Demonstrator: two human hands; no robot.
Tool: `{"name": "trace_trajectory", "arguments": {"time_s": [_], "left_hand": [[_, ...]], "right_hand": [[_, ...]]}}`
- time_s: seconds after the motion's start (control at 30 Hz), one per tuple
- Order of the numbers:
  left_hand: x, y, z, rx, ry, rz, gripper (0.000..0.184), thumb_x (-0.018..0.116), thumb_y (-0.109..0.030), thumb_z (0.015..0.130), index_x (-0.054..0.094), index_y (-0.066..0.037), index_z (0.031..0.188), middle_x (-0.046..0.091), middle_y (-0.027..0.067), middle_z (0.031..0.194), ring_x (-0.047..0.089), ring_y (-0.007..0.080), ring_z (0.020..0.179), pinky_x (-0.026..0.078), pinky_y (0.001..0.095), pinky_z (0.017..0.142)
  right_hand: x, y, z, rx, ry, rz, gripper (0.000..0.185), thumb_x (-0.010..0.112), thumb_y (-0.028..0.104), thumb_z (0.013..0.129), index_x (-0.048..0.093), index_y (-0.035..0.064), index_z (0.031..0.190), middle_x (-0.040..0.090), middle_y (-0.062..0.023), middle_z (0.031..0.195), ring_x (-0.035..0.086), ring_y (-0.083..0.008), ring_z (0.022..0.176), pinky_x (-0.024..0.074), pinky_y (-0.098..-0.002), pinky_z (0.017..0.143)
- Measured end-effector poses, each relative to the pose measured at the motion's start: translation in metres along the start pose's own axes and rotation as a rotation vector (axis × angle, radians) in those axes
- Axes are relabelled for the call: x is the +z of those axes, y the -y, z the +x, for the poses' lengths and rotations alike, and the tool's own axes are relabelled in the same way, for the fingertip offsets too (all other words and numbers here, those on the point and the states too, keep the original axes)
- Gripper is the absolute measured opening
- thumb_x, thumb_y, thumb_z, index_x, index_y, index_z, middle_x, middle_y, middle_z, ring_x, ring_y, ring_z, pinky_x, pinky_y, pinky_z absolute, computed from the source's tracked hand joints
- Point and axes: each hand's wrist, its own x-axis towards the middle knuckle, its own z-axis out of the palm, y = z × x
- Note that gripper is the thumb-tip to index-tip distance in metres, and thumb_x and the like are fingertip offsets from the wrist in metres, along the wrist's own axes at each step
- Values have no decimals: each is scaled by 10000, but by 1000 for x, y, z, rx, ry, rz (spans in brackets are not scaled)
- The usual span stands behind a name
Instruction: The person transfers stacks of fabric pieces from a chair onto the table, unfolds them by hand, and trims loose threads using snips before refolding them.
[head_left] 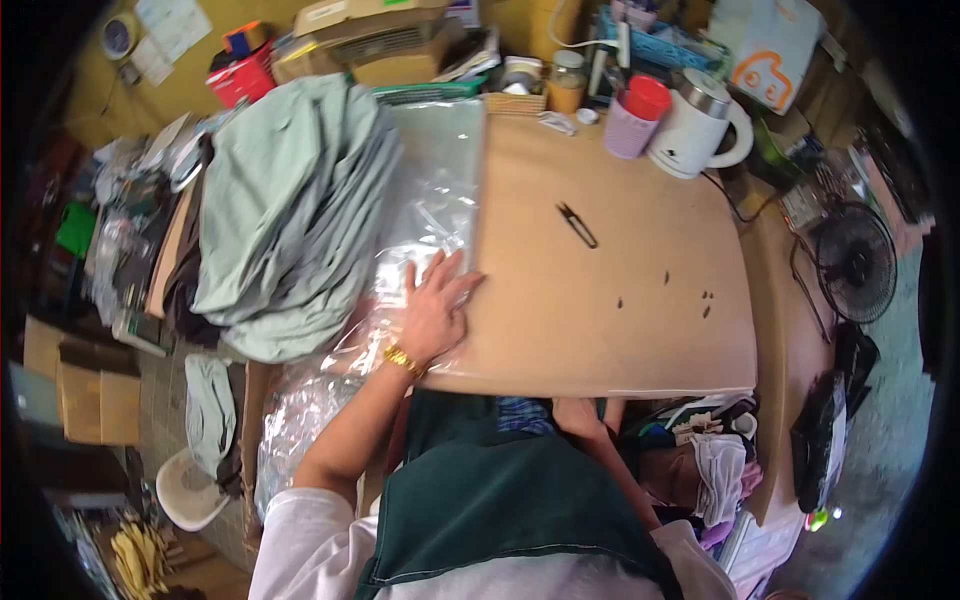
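Observation:
My left hand (pixel 437 305) lies flat with fingers spread at the right edge of a clear plastic sheet (pixel 435 165), by the brown tabletop (pixel 560 340). A gold band circles that wrist. My right hand (pixel 574 416) is low at the table's front edge, close to my dark green apron (pixel 490 490) and a blue checked cloth (pixel 525 415). Its fingers are mostly hidden, so what it holds, if anything, does not show. Small black thread snips (pixel 577 226) rest on the tabletop, with several small dark bits (pixel 707 308) to their right.
A big pile of grey-green fabric (pixel 295 220) covers the table's left side. At the back right stand a white kettle (pixel 690 125), a lilac cup (pixel 632 125) and a jar (pixel 567 82). A black fan (pixel 855 262) is at far right. Crumpled clear plastic (pixel 300 430) hangs low at left.

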Motion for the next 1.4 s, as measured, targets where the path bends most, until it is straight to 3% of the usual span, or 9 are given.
{"name": "trace_trajectory", "arguments": {"time_s": [0.53, 0.7, 0.87, 1.1, 1.17, 1.2, 1.23, 1.33, 1.4], "left_hand": [[-2, -5, -11, 74, 13, 37, 511, 580, -74, 737, 587, -163, 1240, 411, 165, 1439, 319, 358, 1394, 177, 641, 1115], [-43, -48, 56, 114, 322, 360, 515, 613, -137, 782, 544, -123, 1292, 407, 220, 1425, 387, 377, 1339, 311, 645, 1039], [52, -38, 233, 181, 204, -138, 535, 555, -97, 823, 480, -96, 1353, 427, 236, 1410, 466, 403, 1256, 415, 453, 1037], [208, -22, 381, 325, 28, 104, 577, 482, -124, 881, 377, -160, 1447, 328, 242, 1492, 407, 417, 1319, 388, 485, 1062], [183, -41, 388, 84, 131, 131, 458, 484, -157, 897, 492, -171, 1354, 415, 139, 1432, 406, 362, 1319, 345, 538, 1072], [174, -45, 390, 99, 131, 141, 344, 457, -145, 912, 569, -121, 1236, 501, 164, 1285, 505, 353, 1215, 429, 508, 988], [181, -40, 396, 102, 136, 131, 344, 457, -145, 912, 569, -121, 1236, 501, 164, 1285, 505, 353, 1215, 429, 508, 988], [191, -24, 402, 172, 13, 73, 243, 571, -122, 857, 609, -86, 1094, 537, 187, 1134, 625, 360, 934, 531, 426, 792], [192, -9, 389, 236, 38, 57, 216, 582, -117, 850, 622, -76, 1058, 550, 184, 1106, 627, 357, 912, 529, 428, 789]], "right_hand": [[-8, 36, -53, -458, -316, -590, 408, 635, 234, 916, 562, 5, 1245, 592, -128, 1216, 534, -238, 1131, 426, -364, 952], [-26, 39, -63, -512, -444, -794, 388, 637, 228, 909, 575, 5, 1220, 606, -136, 1179, 555, -236, 1092, 442, -363, 924], [-36, 42, -71, -496, -525, -935, 368, 639, 222, 902, 587, 4, 1195, 620, -144, 1143, 577, -235, 1054, 457, -361, 897], [-44, 56, -73, -429, -590, -1055, 341, 643, 213, 893, 605, 4, 1160, 639, -156, 1092, 606, -233, 999, 479, -359, 858], [-47, 56, -73, -412, -602, -1079, 333, 643, 211, 890, 610, 4, 1150, 644, -159, 1077, 614, -232, 984, 485, -358, 847], [-49, 57, -74, -398, -602, -1087, 330, 644, 210, 889, 613, 4, 1144, 647, -161, 1070, 619, -232, 976, 488, -358, 841], [-50, 54, -76, -393, -608, -1099, 326, 644, 208, 888, 615, 4, 1139, 650, -162, 1062, 623, -232, 968, 491, -357, 836], [-51, 56, -80, -367, -608, -1128, 315, 646, 205, 884, 623, 4, 1124, 658, -167, 1040, 635, -231, 945, 501, -356, 819], [-53, 57, -82, -338, -587, -1158, 307, 647, 202, 881, 628, 3, 1114, 663, -171, 1026, 644, -230, 930, 507, -356, 808]]}}
